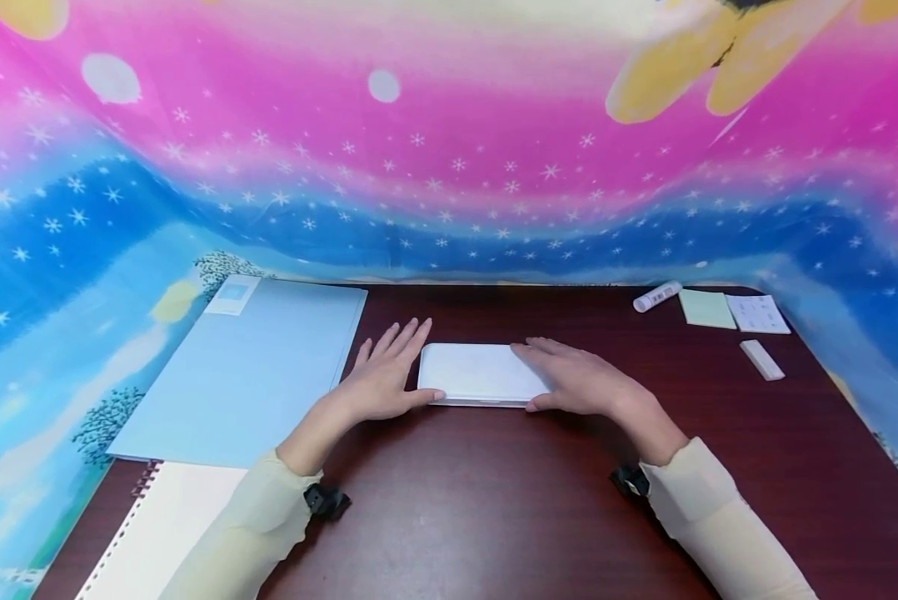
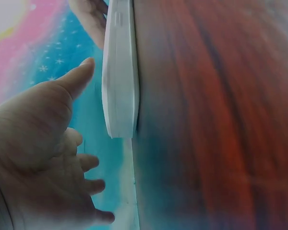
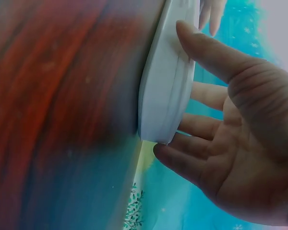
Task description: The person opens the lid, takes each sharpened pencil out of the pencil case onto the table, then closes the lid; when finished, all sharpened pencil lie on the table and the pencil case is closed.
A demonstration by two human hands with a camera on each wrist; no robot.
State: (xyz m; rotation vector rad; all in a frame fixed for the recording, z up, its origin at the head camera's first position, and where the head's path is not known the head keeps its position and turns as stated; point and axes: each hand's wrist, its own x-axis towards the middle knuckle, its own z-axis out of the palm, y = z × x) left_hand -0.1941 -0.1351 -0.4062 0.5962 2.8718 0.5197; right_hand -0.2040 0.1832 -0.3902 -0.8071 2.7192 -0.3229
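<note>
A flat white case (image 1: 482, 372) with rounded corners and a small notch in its front side lies at the middle of the dark wooden table. My right hand (image 1: 580, 379) holds its right end, thumb along the front side and fingers reaching over to the far side. In the right wrist view the case (image 3: 165, 91) sits between thumb and fingers. At the left end, my left hand (image 1: 385, 379) has its fingers spread and straight, with the thumb at the front left corner. The left wrist view shows the left palm (image 2: 38, 139) facing the end of the case, holding nothing.
A light blue folder (image 1: 246, 375) lies on the left, partly over a white spiral notebook (image 1: 172, 525). At the back right are a glue stick (image 1: 656, 297), a green note pad (image 1: 707, 308), a printed white pad (image 1: 758, 314) and a white eraser-like block (image 1: 761, 360). A patterned cloth (image 1: 449, 192) surrounds the table.
</note>
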